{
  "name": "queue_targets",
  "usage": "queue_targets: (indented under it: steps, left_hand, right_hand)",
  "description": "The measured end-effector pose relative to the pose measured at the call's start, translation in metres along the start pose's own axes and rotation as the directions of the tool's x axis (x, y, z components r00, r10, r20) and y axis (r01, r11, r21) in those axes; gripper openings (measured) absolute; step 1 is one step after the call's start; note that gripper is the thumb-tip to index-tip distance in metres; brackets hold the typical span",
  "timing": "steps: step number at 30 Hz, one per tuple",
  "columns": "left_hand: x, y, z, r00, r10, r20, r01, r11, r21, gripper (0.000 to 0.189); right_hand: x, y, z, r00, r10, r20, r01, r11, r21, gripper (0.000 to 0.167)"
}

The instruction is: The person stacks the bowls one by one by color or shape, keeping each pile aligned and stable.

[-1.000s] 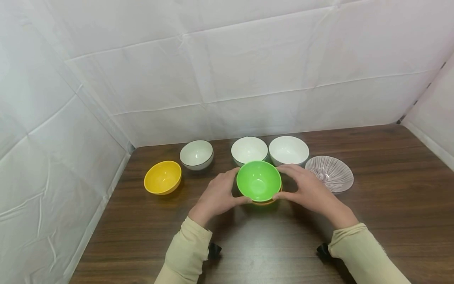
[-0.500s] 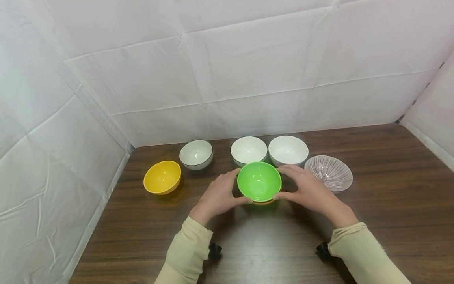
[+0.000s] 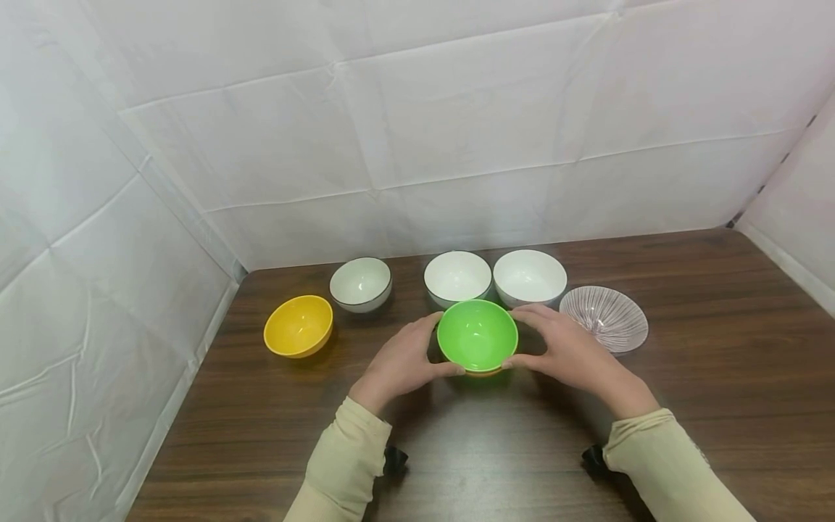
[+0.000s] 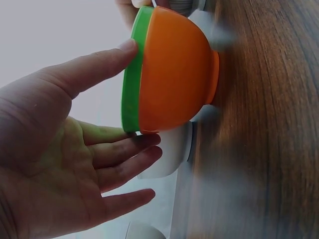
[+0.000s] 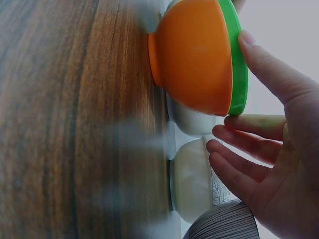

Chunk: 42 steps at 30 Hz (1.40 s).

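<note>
Head view: the left hand (image 3: 401, 359) and right hand (image 3: 570, 351) pinch the green bowl (image 3: 478, 336) from opposite sides, thumbs and fingers spread along its rim. Between them, it sits nested in the orange bowl (image 4: 174, 69), upright. Right of the grip lies the striped bowl (image 3: 609, 319); well left, the yellow bowl (image 3: 298, 326). Just beyond stand two white bowls (image 3: 530, 275); beyond and left, the grey bowl (image 3: 361, 281).

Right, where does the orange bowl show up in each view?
Head: orange bowl, a thin sliver under the near edge of the green bowl, below centre.
Left wrist: orange bowl, upper part, just right of centre.
Right wrist: orange bowl, top, right of centre.
Shared landmark: the green bowl nested in it.
</note>
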<state>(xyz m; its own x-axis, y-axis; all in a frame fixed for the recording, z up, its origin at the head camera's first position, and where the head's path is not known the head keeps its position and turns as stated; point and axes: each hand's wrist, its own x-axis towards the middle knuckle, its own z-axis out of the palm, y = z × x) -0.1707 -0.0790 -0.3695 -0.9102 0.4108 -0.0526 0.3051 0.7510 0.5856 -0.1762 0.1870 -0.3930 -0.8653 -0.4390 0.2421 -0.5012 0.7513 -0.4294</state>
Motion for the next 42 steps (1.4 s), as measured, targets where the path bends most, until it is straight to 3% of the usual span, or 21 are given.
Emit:
queue_targets:
  steps: [8, 16, 28, 42]
  left_hand:
    - [-0.001, 0.000, 0.000, 1.000, 0.005, -0.004, -0.005, 1.000, -0.002, 0.087]
    - [-0.002, 0.000, -0.001, 1.000, -0.002, 0.001, 0.002, 1.000, -0.011, 0.089]
    - [-0.001, -0.004, -0.002, 1.000, 0.002, 0.011, -0.002, 1.000, -0.012, 0.088]
    - [-0.003, -0.017, -0.022, 0.994, -0.106, -0.006, 0.106, 0.994, 0.001, 0.079]
  right_hand:
    - [0.000, 0.000, 0.000, 1.000, 0.002, 0.014, -0.002, 1.000, 0.006, 0.074]
    - [0.000, -0.002, -0.001, 0.999, 0.012, 0.031, -0.013, 1.000, 0.025, 0.095]
    - [0.000, -0.007, 0.003, 0.999, 0.001, 0.041, -0.003, 0.999, 0.047, 0.101]
    - [0.000, -0.008, 0.008, 0.998, 0.009, 0.065, -0.013, 0.998, 0.063, 0.100]
